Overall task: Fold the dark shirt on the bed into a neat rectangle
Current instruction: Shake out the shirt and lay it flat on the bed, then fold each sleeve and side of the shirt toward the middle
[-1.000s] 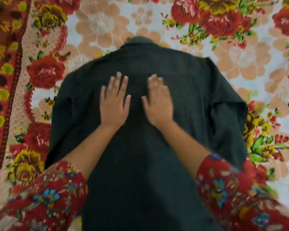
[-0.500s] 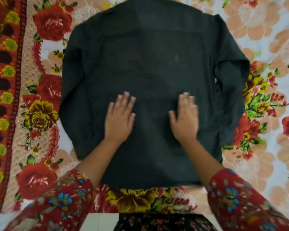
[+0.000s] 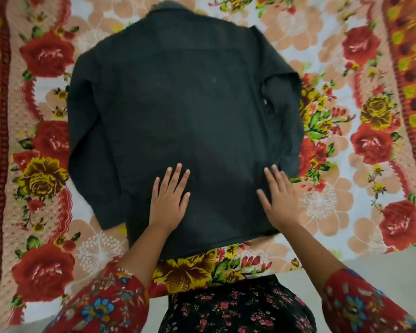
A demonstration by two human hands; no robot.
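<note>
Closest in: red floral sleeves (image 3: pixel 106 304) and a black flowered skirt (image 3: pixel 235 308) at the bed's edge. Both hands lie flat, fingers straight and a bit spread, gripping nothing. The left hand (image 3: pixel 168 200) presses near the hem's middle, the right hand (image 3: pixel 279 203) by its right corner. The dark charcoal collared fabric shirt (image 3: pixel 190 104) is spread on the rose-print bedspread (image 3: pixel 46 54), its collar (image 3: pixel 168 10) farthest away.
</note>
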